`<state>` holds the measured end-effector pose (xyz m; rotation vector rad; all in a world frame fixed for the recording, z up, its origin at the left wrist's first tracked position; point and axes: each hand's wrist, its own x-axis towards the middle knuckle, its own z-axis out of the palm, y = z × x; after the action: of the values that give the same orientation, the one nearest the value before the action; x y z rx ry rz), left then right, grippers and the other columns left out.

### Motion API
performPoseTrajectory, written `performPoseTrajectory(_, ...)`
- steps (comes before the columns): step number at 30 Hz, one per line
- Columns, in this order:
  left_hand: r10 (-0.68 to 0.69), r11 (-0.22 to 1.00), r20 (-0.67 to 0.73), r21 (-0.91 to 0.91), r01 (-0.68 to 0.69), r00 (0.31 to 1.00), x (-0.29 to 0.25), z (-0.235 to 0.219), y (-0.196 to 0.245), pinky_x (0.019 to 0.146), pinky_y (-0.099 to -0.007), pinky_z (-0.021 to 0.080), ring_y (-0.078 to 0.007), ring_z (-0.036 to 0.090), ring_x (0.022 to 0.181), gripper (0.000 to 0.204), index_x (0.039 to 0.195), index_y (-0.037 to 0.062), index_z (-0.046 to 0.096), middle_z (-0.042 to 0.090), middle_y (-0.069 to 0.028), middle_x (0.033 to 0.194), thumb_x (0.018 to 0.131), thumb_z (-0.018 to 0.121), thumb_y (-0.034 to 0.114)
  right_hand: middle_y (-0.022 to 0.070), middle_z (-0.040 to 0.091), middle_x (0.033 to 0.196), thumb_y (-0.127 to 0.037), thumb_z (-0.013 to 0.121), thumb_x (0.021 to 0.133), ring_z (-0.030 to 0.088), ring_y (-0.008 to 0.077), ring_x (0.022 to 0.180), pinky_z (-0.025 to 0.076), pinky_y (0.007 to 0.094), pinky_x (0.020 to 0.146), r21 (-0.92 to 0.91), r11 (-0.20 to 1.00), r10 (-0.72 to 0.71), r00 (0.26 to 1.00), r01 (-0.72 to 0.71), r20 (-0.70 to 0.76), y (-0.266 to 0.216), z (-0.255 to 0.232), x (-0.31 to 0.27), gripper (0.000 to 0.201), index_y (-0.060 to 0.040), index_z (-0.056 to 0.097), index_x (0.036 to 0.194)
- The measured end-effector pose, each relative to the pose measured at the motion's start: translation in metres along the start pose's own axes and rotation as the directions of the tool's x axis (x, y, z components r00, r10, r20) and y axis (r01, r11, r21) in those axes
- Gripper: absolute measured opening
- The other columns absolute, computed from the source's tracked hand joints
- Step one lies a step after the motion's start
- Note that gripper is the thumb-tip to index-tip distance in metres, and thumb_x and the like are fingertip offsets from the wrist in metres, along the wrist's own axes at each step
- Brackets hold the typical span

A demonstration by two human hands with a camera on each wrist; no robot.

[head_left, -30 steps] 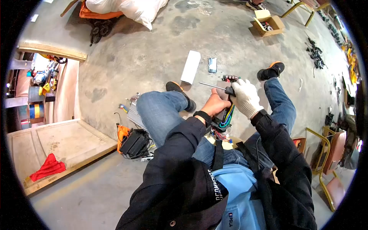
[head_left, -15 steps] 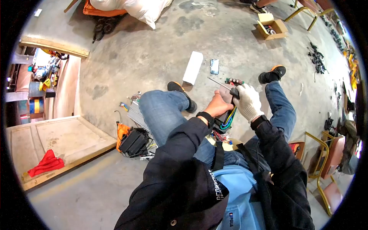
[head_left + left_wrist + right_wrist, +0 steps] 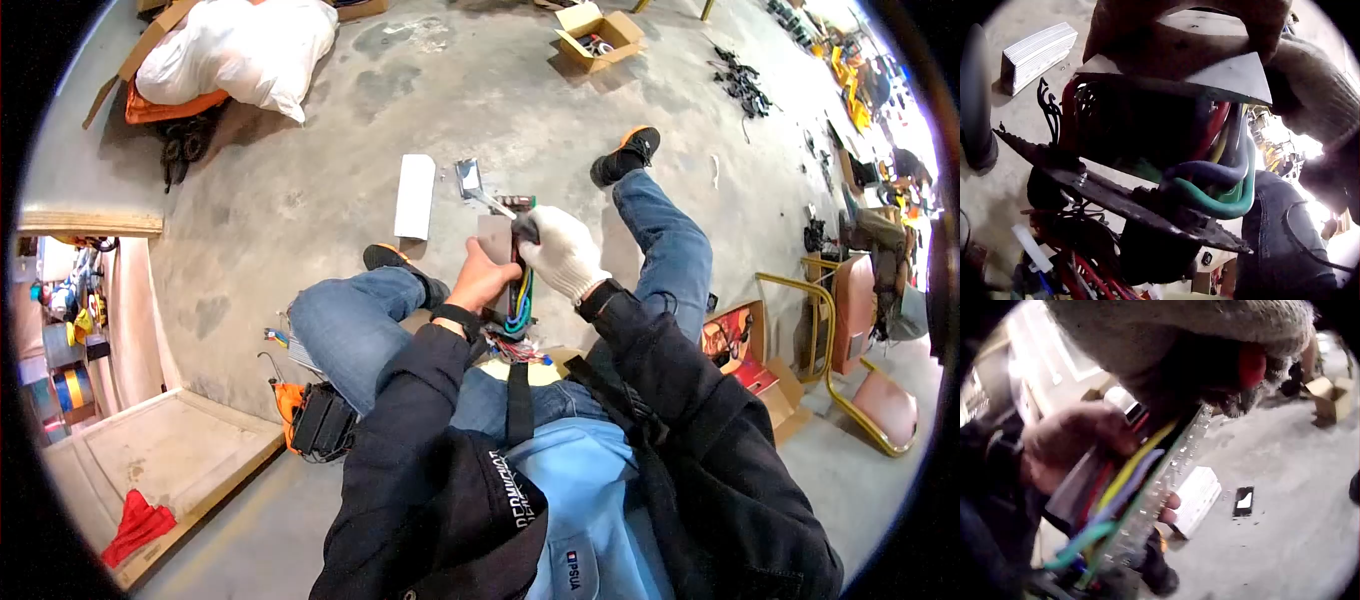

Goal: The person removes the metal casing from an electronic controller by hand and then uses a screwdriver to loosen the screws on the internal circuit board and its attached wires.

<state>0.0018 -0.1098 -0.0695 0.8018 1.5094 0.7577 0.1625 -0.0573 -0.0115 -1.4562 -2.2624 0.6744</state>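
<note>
My bare left hand (image 3: 484, 274) grips an electronic assembly with a grey metal plate (image 3: 494, 238) and a circuit board (image 3: 1147, 515). Yellow, blue and green wires (image 3: 1213, 200) curve out of its near end. In the white knitted glove, my right hand (image 3: 562, 252) holds a screwdriver by its dark handle (image 3: 524, 229), the shaft pointing up and left over the assembly's far end. The glove (image 3: 1197, 344) is close above the board in the right wrist view; the screwdriver's tip contact cannot be told. Thin loose wires (image 3: 515, 349) lie below the assembly, between the thighs.
A white block (image 3: 415, 197) and a small dark panel (image 3: 468, 177) lie on the floor ahead. An open carton (image 3: 597, 42) stands farther off. Left are a black-and-orange bag (image 3: 322, 420) and a wooden panel (image 3: 190, 440); right, a chair (image 3: 853, 310).
The head view has turned, so the surroundings sit farther left. Both hands keep their holds, and the screwdriver's shaft now appears foreshortened and blurred.
</note>
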Motion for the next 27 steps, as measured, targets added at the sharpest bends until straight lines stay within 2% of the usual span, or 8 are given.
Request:
performPoseTrajectory(2, 0.026, 0.996, -0.043, -0.090, -0.029, 0.999, 0.005, -0.001, -0.006, 0.091, -0.0353, 0.053, -0.0253, 0.062, 0.103, 0.068, 0.129, -0.0051, 0.037, 0.058, -0.0161, 0.114, 0.075, 0.076, 0.006, 0.0194, 0.070, 0.092, -0.019, 0.074, 0.082, 0.070, 0.0377, 0.087, 0.055, 0.0446, 0.077, 0.242, 0.960, 0.158, 0.985, -0.137, -0.067, -0.003, -0.012, -0.010, 0.029, -0.0046, 0.064, 0.105)
performPoseTrajectory(9, 0.074, 0.954, -0.093, -0.282, -0.097, 0.993, -0.001, -0.011, 0.006, 0.086, -0.0342, 0.050, -0.0195, 0.060, 0.095, 0.048, 0.120, 0.0037, 0.046, 0.058, -0.0089, 0.107, 0.077, 0.069, 0.008, 0.0184, 0.070, 0.089, -0.028, 0.072, 0.085, 0.072, 0.0316, 0.078, 0.057, 0.0419, 0.074, 0.467, 0.699, 0.428, 0.840, -0.542, 0.333, -0.013, -0.062, -0.025, 0.047, 0.0023, 0.060, 0.120)
performPoseTrajectory(12, 0.072, 0.947, -0.054, -0.310, -0.085, 0.996, -0.002, -0.012, 0.008, 0.088, -0.0348, 0.050, -0.0196, 0.059, 0.098, 0.050, 0.121, 0.0036, 0.045, 0.057, -0.0090, 0.110, 0.077, 0.068, 0.007, 0.0206, 0.070, 0.096, -0.032, 0.073, 0.085, 0.072, 0.0303, 0.084, 0.058, 0.0426, 0.077, 0.476, 0.737, 0.408, 0.877, -0.480, 0.252, -0.009, -0.047, -0.026, 0.054, 0.0038, 0.059, 0.124)
performPoseTrajectory(15, 0.086, 0.938, -0.044, -0.332, -0.096, 0.995, -0.003, -0.013, 0.010, 0.090, -0.0353, 0.051, -0.0202, 0.060, 0.101, 0.056, 0.127, 0.0023, 0.042, 0.057, -0.0104, 0.115, 0.078, 0.069, 0.006, 0.0247, 0.068, 0.106, -0.037, 0.076, 0.083, 0.070, 0.0324, 0.094, 0.058, 0.0440, 0.079, 0.520, 0.836, 0.218, 0.976, -0.174, -0.024, -0.015, -0.037, -0.023, 0.063, 0.0010, 0.058, 0.131)
performPoseTrajectory(18, 0.080, 0.926, -0.041, -0.368, -0.089, 0.996, -0.011, -0.011, 0.014, 0.087, -0.0347, 0.053, -0.0196, 0.061, 0.098, 0.056, 0.127, 0.0006, 0.041, 0.059, -0.0108, 0.112, 0.079, 0.070, 0.005, 0.0180, 0.068, 0.116, -0.043, 0.075, 0.084, 0.064, 0.0457, 0.093, 0.057, 0.0462, 0.083, 0.112, 0.993, 0.028, 0.990, -0.043, 0.136, -0.027, -0.041, -0.039, 0.048, -0.0196, 0.069, 0.126)
performPoseTrajectory(21, 0.098, 0.903, -0.051, -0.414, -0.110, 0.994, -0.013, -0.010, 0.017, 0.085, -0.0343, 0.054, -0.0195, 0.062, 0.095, 0.054, 0.125, 0.0012, 0.041, 0.060, -0.0106, 0.110, 0.080, 0.069, 0.004, 0.0115, 0.068, 0.106, -0.037, 0.071, 0.086, 0.062, 0.0410, 0.087, 0.055, 0.0443, 0.076, -0.029, 0.990, -0.128, 0.963, 0.139, 0.237, -0.010, -0.016, -0.051, 0.021, -0.0244, 0.075, 0.101)
performPoseTrajectory(25, 0.124, 0.909, -0.069, -0.393, -0.141, 0.990, -0.014, -0.008, 0.020, 0.085, -0.0339, 0.054, -0.0193, 0.063, 0.095, 0.054, 0.125, 0.0012, 0.040, 0.060, -0.0105, 0.110, 0.080, 0.068, 0.003, 0.0088, 0.067, 0.098, -0.031, 0.068, 0.087, 0.063, 0.0368, 0.082, 0.054, 0.0434, 0.073, 0.272, 0.954, 0.022, 0.935, -0.125, 0.353, 0.005, -0.007, -0.048, 0.014, -0.0244, 0.074, 0.097)
performPoseTrajectory(27, 0.097, 0.911, -0.059, -0.397, -0.113, 0.994, -0.015, -0.008, 0.018, 0.086, -0.0338, 0.053, -0.0192, 0.062, 0.094, 0.055, 0.126, 0.0013, 0.040, 0.060, -0.0098, 0.110, 0.079, 0.070, 0.003, 0.0074, 0.066, 0.094, -0.028, 0.066, 0.088, 0.062, 0.0362, 0.078, 0.054, 0.0429, 0.072, 0.094, 0.975, -0.221, 0.935, 0.203, 0.278, 0.005, -0.007, -0.051, 0.013, -0.0218, 0.074, 0.095)
